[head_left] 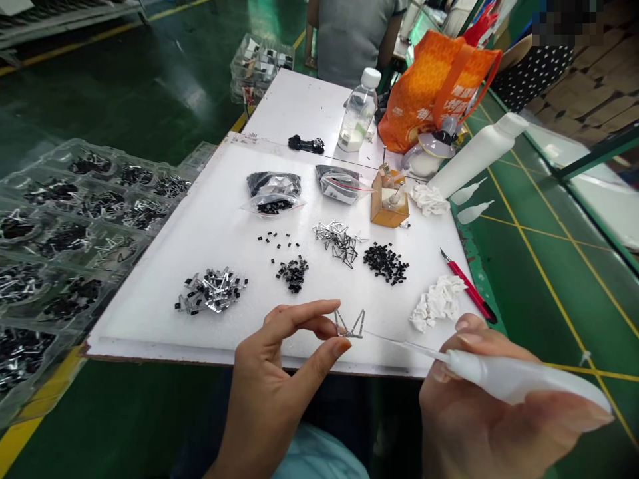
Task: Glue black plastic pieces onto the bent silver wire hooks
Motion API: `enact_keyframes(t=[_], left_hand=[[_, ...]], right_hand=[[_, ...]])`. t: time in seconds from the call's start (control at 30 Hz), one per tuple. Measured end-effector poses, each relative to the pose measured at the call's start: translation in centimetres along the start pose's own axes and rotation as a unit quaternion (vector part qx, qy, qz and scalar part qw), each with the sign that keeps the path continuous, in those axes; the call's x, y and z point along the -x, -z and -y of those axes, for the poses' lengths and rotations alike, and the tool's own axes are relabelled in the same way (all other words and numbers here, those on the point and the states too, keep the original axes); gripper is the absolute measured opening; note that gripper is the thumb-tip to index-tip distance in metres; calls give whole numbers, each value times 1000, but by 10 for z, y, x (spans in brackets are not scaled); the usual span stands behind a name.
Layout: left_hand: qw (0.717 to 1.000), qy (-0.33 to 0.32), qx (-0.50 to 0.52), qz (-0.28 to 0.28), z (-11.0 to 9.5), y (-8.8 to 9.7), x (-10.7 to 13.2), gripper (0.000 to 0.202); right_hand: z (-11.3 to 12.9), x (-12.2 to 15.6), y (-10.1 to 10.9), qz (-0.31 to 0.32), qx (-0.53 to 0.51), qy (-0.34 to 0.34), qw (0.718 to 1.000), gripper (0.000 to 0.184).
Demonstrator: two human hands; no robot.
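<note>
My left hand (279,379) pinches a small bent wire piece (349,326) between thumb and forefinger, above the front edge of a white foam board (164,299). My right hand (489,399) grips a white plastic applicator bottle (519,376), whose fine needle tip ends very close to the wire. On the board lie a pile of black components (386,263), a tangle of metal wire pieces (339,243), a mixed metal-and-black heap (212,291) and several plastic bags (273,183). White tissue (436,299) lies near my right hand.
Stacked plastic trays (64,233) of parts stand left of the board. A red craft knife (469,291) lies at its right edge. Behind are a cardboard holder with small bottles (389,199), a water bottle (358,110), an orange bag (434,86) and a seated person (349,40).
</note>
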State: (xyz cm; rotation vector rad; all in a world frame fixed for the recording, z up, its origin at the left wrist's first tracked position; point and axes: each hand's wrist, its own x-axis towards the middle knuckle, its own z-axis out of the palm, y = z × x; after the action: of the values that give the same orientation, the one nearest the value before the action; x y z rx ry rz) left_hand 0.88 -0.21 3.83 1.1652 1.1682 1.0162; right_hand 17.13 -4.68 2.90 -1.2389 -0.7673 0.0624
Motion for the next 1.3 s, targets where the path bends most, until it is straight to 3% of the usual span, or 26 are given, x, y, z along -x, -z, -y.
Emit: enact_keyframes(t=[0.47, 0.6, 0.7, 0.8, 0.87, 0.93, 1.0, 1.07, 1.17, 1.3], left_hand=[[1000, 0, 8, -12, 1, -1, 1, 25], [1000, 1, 6, -7, 1, -1, 0, 27], [1000, 1, 1, -6, 2, 0, 0, 26], [1000, 10, -12, -5, 3, 2, -1, 25], [1000, 22, -19, 4, 5, 3, -1, 25], [999, 36, -23, 16, 7, 4, 0, 24], [998, 46, -16, 24, 8, 6, 3, 25], [998, 59, -3, 27, 9, 7, 7, 25], [997, 67, 20, 21, 11, 10, 13, 25], [996, 75, 40, 24, 12, 17, 15, 25]], right_hand=[[0, 2, 1, -11, 21, -21, 1000, 49], [-3, -2, 3, -2, -19, -14, 1000, 51], [-13, -5, 5, 18, -77, -78, 994, 53], [-29, -11, 4, 7, -97, -182, 978, 34], [-40, -19, 0, 58, -52, -233, 969, 29], [-48, -28, -7, 184, 37, -244, 951, 34], [-52, -35, -19, 328, 115, -220, 911, 30], [-52, -38, -37, 429, 162, -188, 869, 18], [-52, -34, -67, 490, 217, -148, 831, 6], [-53, -22, -97, 520, 276, -97, 802, 5]])
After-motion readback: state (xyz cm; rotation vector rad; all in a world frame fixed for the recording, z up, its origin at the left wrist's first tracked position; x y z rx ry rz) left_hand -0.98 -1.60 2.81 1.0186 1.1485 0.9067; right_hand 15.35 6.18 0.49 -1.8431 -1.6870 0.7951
